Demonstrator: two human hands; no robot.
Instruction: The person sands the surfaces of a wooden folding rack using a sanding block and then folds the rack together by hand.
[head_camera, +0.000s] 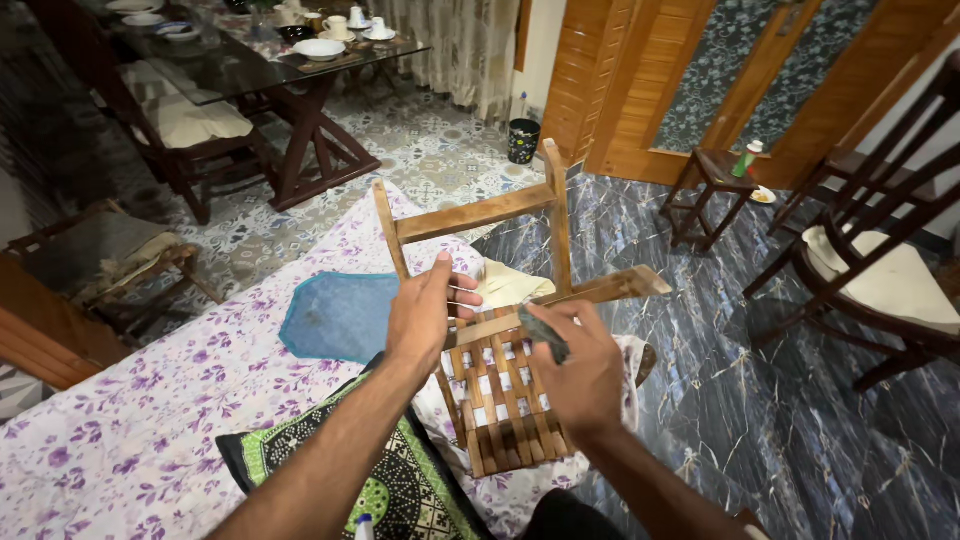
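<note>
The left hand (425, 315) is clasped around a leg rail of a small wooden stool (505, 330), which lies tipped on its side across the edge of a bed. The thumb points up along the rail and the fingers wrap over the frame bar.

The right hand (580, 375) is clenched on a small dark pad (545, 333), pressed against the frame bar just right of the left-hand grip. What the pad is made of cannot be told.

Directly below both grips sits the stool's slatted lattice seat, facing the camera. Above the grips two legs rise, joined by a crossbar; another leg runs out to the right.

Just behind the left grip lies a pale yellow cloth (510, 283). To its left is a blue mat (340, 315) on the purple-flowered bedsheet (150, 410). Below the left forearm rests a green and black patterned cushion (400, 495).

Well beyond the grips stand a dining table (250, 60) with crockery, a black waste bin (522, 140), a small side table (712, 175) and dark wooden chairs on the marbled floor (800, 420).
</note>
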